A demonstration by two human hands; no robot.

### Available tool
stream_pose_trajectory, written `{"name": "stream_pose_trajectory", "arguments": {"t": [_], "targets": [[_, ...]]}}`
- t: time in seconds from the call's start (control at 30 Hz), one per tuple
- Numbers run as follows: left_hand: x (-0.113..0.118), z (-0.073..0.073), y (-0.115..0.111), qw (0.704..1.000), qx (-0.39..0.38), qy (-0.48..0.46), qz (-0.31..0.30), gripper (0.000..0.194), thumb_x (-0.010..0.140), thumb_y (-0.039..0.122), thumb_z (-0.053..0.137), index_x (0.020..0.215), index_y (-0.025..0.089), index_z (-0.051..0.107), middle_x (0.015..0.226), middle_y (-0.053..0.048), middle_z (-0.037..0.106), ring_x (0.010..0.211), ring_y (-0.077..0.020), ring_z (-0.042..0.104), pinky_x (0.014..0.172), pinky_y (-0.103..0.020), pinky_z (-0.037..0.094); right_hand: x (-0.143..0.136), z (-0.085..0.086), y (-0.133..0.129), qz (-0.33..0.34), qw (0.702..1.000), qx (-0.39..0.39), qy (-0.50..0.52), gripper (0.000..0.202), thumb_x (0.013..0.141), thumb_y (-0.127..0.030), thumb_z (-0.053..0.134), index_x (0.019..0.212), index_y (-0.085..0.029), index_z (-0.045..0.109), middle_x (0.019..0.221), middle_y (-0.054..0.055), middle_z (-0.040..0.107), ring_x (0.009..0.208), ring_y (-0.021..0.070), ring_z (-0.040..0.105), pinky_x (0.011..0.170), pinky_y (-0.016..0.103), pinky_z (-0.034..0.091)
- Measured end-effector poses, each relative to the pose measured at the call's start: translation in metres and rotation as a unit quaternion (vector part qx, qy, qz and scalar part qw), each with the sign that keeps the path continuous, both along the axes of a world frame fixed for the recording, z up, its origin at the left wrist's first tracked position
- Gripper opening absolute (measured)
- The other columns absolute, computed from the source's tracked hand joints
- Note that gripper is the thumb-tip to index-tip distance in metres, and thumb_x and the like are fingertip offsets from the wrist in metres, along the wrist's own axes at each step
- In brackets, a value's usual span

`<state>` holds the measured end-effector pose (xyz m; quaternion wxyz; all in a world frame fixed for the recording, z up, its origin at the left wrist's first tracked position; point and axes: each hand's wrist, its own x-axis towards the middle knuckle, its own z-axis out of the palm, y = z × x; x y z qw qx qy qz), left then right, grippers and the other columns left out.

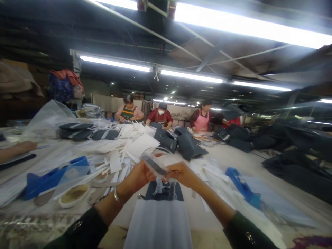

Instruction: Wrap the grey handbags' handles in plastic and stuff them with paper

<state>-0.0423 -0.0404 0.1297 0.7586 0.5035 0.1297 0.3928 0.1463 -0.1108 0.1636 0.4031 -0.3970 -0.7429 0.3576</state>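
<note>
Both my hands are raised over the table in the middle of the view. Between them is a dark strip with pale edges (pixel 155 164), tilted down to the right. My left hand (pixel 142 172) is closed on its left end, and my right hand (pixel 181 172) pinches the right end. Just below lies a dark fabric piece (pixel 151 192) with pale straps across it. A long white sheet (pixel 158 221) covers its near part and reaches toward me. Blur hides the finer detail of the strip.
Blue tape dispensers (pixel 58 174) (pixel 242 188) stand left and right. A round white tub (pixel 74 195) sits at left. White scraps (pixel 116 164) and dark fabric pieces (pixel 190 143) are heaped ahead. Another person's hand (pixel 24 148) reaches in from the left; several people work opposite.
</note>
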Motion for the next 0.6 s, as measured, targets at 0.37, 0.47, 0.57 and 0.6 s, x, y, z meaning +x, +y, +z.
{"name": "stream_pose_trajectory", "arguments": {"t": [0.37,0.47,0.57,0.6], "targets": [[-0.026,-0.009,-0.054,0.992,-0.013,0.047,-0.117,0.066,0.083,0.028,0.072,0.142,0.028,0.043,0.108,-0.011,0.066,0.068,-0.0134,0.064,0.053,-0.020,0.047,0.017,-0.033,0.060,-0.314,0.933,0.177,0.003,0.043,0.066,-0.003,0.045,0.083,-0.025,0.077,0.083,-0.001,0.075,0.084,0.0212,0.067,0.084,0.029,0.047],[-0.031,-0.021,-0.068,0.992,-0.057,0.041,-0.107,0.056,0.084,0.035,0.070,0.136,0.021,0.051,0.108,-0.013,0.067,0.064,-0.0106,0.059,0.055,-0.021,0.046,0.020,-0.036,0.069,-0.349,0.919,0.186,0.014,0.042,0.068,-0.004,0.044,0.085,-0.024,0.076,0.087,-0.001,0.075,0.087,0.0215,0.067,0.087,0.030,0.047],[-0.034,-0.032,-0.077,0.989,-0.069,0.059,-0.120,0.044,0.083,0.032,0.072,0.122,0.014,0.063,0.093,-0.010,0.069,0.058,-0.0095,0.058,0.053,-0.020,0.045,0.023,-0.037,0.071,-0.370,0.910,0.184,0.019,0.042,0.068,-0.003,0.042,0.086,-0.022,0.075,0.087,0.001,0.074,0.087,0.0216,0.066,0.088,0.032,0.047],[-0.035,-0.034,-0.078,0.988,-0.069,0.075,-0.116,0.040,0.083,0.030,0.072,0.117,0.012,0.065,0.088,-0.009,0.069,0.055,-0.0088,0.058,0.052,-0.020,0.044,0.023,-0.037,0.069,-0.376,0.908,0.186,0.020,0.043,0.068,-0.003,0.042,0.090,-0.022,0.074,0.092,0.002,0.073,0.092,0.0218,0.065,0.092,0.032,0.046]]}}
